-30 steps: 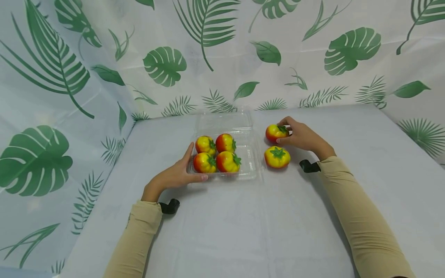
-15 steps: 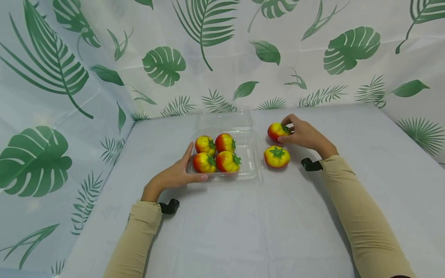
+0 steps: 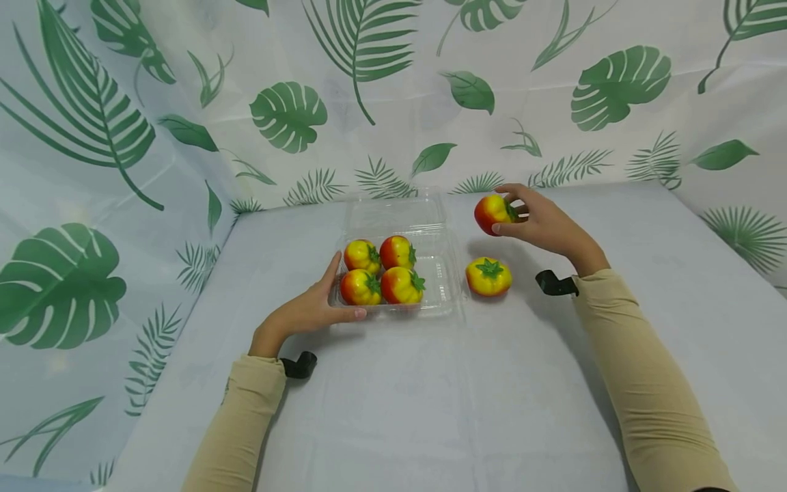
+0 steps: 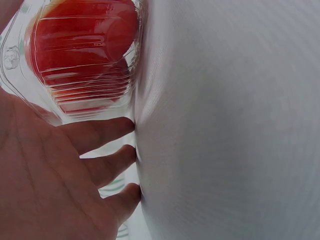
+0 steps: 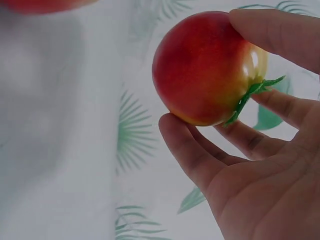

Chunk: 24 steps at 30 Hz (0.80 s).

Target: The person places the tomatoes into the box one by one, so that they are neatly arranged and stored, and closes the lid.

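Note:
In the head view, my right hand pinches a red-yellow tomato with a green leafy top and holds it above the table. Thumb and fingertips grip its sides in the right wrist view, where the held tomato hangs clear of the palm. Another tomato lies on the table below, right of the clear plastic clamshell box. Several tomatoes sit in the box's left part. My left hand rests against its near left corner, fingers extended; in the left wrist view some fingertips touch the table.
The box's clear lid stands open toward the back. White cloth covers the table. A leaf-printed curtain closes off the back and left side. Dark wrist straps sit on both wrists.
My right hand has lifted the tomato off the table, moving it up and slightly right. My left hand, the box and the other tomatoes stay in place.

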Each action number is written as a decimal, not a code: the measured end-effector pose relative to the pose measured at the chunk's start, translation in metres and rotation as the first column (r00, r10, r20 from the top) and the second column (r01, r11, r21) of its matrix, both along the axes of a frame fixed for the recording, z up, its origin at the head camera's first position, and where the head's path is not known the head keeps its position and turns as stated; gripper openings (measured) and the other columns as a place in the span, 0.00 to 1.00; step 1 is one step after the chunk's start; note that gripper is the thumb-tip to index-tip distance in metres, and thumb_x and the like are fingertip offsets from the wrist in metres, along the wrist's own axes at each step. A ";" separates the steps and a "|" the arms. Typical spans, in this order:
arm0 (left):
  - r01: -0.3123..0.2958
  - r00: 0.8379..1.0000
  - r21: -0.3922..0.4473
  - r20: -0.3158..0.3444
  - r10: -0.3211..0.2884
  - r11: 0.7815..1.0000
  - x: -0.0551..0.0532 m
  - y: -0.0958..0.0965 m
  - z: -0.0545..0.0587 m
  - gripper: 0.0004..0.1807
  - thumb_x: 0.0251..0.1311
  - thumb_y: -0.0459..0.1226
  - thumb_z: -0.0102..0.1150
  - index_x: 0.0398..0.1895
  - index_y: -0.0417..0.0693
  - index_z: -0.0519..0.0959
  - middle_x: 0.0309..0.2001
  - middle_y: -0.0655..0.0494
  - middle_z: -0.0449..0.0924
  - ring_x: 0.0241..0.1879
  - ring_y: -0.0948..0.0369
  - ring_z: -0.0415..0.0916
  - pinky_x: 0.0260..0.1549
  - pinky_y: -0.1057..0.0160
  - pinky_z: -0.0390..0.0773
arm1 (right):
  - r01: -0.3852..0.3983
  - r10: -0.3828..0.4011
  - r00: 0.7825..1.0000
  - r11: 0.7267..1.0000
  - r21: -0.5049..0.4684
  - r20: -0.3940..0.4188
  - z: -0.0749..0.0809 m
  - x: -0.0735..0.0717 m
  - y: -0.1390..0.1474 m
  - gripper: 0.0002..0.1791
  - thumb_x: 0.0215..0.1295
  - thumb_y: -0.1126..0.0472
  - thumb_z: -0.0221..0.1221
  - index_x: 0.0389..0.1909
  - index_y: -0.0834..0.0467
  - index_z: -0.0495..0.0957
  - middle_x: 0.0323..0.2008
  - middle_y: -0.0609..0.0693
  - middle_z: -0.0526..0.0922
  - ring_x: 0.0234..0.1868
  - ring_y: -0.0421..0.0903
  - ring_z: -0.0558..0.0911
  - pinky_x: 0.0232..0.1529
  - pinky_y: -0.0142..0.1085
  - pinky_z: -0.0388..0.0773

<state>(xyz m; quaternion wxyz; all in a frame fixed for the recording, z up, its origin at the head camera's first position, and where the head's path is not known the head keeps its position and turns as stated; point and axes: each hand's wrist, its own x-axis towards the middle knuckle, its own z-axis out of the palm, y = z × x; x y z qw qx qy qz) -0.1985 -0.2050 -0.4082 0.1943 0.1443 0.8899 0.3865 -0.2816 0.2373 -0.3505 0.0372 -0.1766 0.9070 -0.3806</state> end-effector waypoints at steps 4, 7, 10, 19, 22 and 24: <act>-0.004 1.000 0.001 0.006 0.004 1.000 0.001 0.001 0.001 0.72 0.61 0.64 0.71 0.88 0.61 0.24 0.88 0.48 0.30 0.85 0.44 0.38 0.78 0.35 0.46 | -0.040 0.039 0.999 0.999 -0.024 -0.035 0.006 0.004 -0.005 0.38 0.75 0.59 0.66 0.80 0.59 0.62 0.71 0.63 0.70 0.68 0.68 0.71 0.67 0.64 0.73; -0.007 1.000 0.001 0.009 0.007 1.000 0.001 0.001 0.002 0.73 0.60 0.65 0.71 0.88 0.61 0.24 0.88 0.48 0.31 0.85 0.44 0.39 0.78 0.34 0.46 | -0.077 0.074 0.995 0.996 -0.037 -0.066 0.009 0.006 -0.009 0.38 0.75 0.60 0.66 0.81 0.58 0.63 0.71 0.61 0.69 0.68 0.64 0.71 0.67 0.63 0.74; -0.010 1.000 0.000 0.009 0.010 1.000 0.001 0.000 0.001 0.73 0.59 0.67 0.71 0.88 0.61 0.24 0.88 0.48 0.31 0.85 0.44 0.39 0.78 0.34 0.46 | -0.104 0.099 0.991 0.993 -0.054 -0.085 0.011 0.010 -0.014 0.38 0.74 0.61 0.66 0.81 0.56 0.64 0.71 0.60 0.69 0.68 0.62 0.70 0.68 0.62 0.73; -0.011 1.000 0.003 0.011 0.011 1.000 0.000 0.000 0.000 0.73 0.60 0.65 0.71 0.88 0.62 0.24 0.88 0.49 0.31 0.85 0.45 0.38 0.78 0.34 0.46 | -0.148 0.141 0.986 0.985 -0.088 -0.090 0.014 0.014 -0.031 0.35 0.72 0.62 0.68 0.76 0.57 0.67 0.68 0.57 0.72 0.63 0.60 0.74 0.66 0.62 0.72; -0.008 1.000 0.004 0.007 0.008 1.000 0.000 0.000 -0.001 0.72 0.61 0.64 0.71 0.88 0.62 0.24 0.88 0.49 0.30 0.85 0.45 0.38 0.78 0.34 0.46 | -0.152 0.144 0.986 0.985 -0.087 -0.088 0.013 0.015 -0.035 0.34 0.72 0.60 0.69 0.75 0.57 0.67 0.68 0.56 0.73 0.60 0.59 0.76 0.64 0.61 0.74; -0.006 1.000 0.003 0.005 0.005 1.000 -0.001 0.000 -0.001 0.72 0.62 0.63 0.71 0.88 0.61 0.24 0.88 0.49 0.29 0.85 0.44 0.38 0.78 0.34 0.46 | -0.152 0.145 0.986 0.984 -0.088 -0.084 0.013 0.016 -0.037 0.34 0.72 0.59 0.69 0.75 0.57 0.67 0.67 0.55 0.73 0.60 0.58 0.76 0.64 0.59 0.74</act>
